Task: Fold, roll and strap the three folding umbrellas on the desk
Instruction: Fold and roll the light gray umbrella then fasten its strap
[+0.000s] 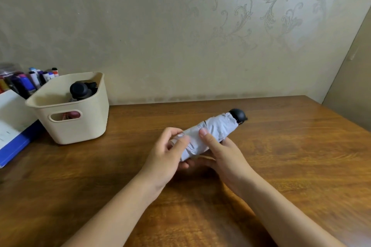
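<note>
Gripping rolled umbrella (210, 132) mid-desk (281, 166), left hand (166, 154), right hand (224, 154)

Hands (166, 152) hide umbrella's (216, 126) near end.

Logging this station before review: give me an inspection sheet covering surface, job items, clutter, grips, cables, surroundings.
Surface: brown wooden desk.
Job's things: pale umbrella, rolled, in both hands, black handle away from the person; black-handled umbrella in cream basket; third not identifiable.
Clutter: markers and blue folder at left.
Grips: left hand and right hand both curled round the pale umbrella.
Cables: nothing seen.
Surroundings: patterned wall behind.
</note>
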